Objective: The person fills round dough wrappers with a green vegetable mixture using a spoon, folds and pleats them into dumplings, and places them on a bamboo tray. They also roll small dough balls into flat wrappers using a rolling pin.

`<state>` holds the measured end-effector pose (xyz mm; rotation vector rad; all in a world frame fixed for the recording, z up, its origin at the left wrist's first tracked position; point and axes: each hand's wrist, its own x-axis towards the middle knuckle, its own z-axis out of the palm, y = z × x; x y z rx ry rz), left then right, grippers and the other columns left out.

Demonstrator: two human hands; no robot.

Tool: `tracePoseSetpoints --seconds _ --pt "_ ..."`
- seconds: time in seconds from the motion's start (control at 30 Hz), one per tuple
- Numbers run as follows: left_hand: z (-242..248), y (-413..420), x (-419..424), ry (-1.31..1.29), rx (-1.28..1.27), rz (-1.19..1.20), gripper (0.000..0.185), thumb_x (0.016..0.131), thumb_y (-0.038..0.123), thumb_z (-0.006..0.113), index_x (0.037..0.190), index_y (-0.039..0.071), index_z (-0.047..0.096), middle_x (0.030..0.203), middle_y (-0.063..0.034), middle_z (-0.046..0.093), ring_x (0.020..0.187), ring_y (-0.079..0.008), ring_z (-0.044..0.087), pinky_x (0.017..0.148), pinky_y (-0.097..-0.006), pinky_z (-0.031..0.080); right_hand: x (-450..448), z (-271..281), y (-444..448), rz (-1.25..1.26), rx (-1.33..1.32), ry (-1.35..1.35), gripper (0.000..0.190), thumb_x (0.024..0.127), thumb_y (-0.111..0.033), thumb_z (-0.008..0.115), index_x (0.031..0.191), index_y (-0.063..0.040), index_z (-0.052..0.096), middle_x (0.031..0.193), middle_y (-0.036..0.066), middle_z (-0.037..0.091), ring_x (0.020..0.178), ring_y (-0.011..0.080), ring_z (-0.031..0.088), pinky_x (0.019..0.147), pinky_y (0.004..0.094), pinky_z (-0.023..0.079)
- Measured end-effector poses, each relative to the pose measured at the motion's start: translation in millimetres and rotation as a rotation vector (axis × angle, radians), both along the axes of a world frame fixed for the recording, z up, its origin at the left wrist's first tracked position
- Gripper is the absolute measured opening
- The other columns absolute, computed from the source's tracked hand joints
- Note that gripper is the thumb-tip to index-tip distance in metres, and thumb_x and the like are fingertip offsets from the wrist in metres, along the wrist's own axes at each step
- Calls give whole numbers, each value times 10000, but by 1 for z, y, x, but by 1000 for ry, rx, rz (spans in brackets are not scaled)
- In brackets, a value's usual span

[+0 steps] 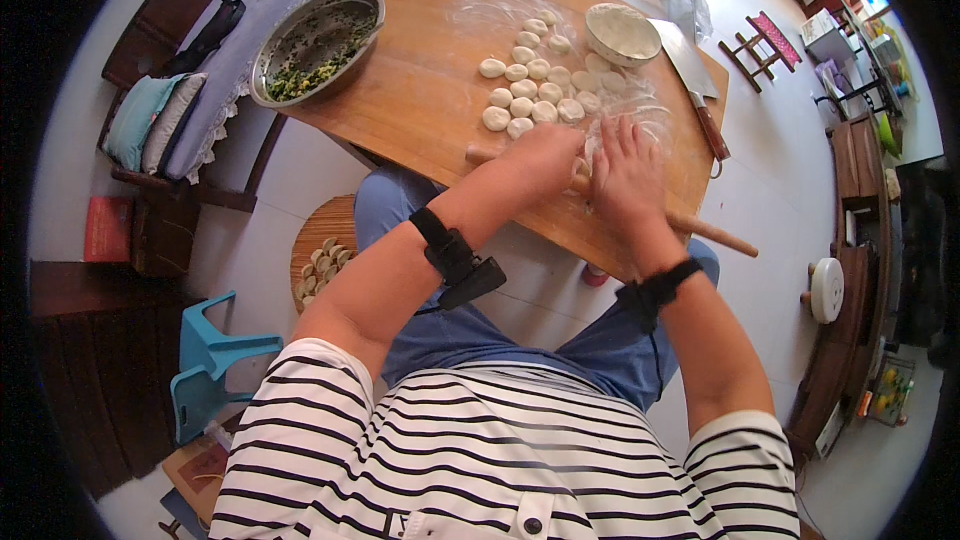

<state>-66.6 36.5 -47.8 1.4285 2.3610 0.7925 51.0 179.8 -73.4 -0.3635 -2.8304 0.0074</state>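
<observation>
A wooden rolling pin lies across the near part of a wooden board, its right end jutting past the edge. Over its middle is my right hand, palm down with the fingers stretched forward. My left hand is curled just left of it, above the pin, near a pale bit of dough largely hidden between the hands. What the left fingers grip cannot be made out. Several small flattened dough rounds lie in a cluster beyond my hands. A bowl of flour stands behind them at the right.
A metal bowl of chopped green and yellow filling stands at the board's left edge. A cleaver lies at the right, its handle towards me. Folded dumplings rest on a round slatted mat low at the left, beside a blue plastic stool.
</observation>
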Motion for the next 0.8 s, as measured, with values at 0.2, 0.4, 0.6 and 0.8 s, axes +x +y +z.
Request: tracePoseSetpoints --seconds 0.2,0.4,0.6,0.8 --pt "-4 -36 -4 -287 94 198 203 853 19 635 1054 3 612 1010 -229 691 957 -397 666 819 -451 523 56 7 -45 113 -129 -94 569 993 -301 459 1495 -38 417 1551 206 395 1443 375 353 1165 543 279" --pt "10 -7 3 34 -45 2 165 856 32 615 1018 11 633 1007 -251 678 987 -413 653 851 -478 511 -7 2 -2 -16 -46 27 548 994 -308 468 1485 -66 448 1542 206 411 1450 374 345 1159 551 285" --pt "1 -32 -11 -254 64 133 213 864 35 600 1070 -2 643 1024 -254 676 968 -414 652 847 -472 515 52 2 -42 123 -125 -45 601 977 -297 526 1493 -12 407 1544 220 399 1431 391 374 1160 535 291" --pt "3 -14 2 10 -10 -4 223 887 78 627 1090 -14 632 1010 -238 687 947 -383 671 821 -432 526 -8 1 -6 -2 -46 7 547 1023 -350 446 1510 -103 418 1548 177 413 1431 369 377 1155 523 304"
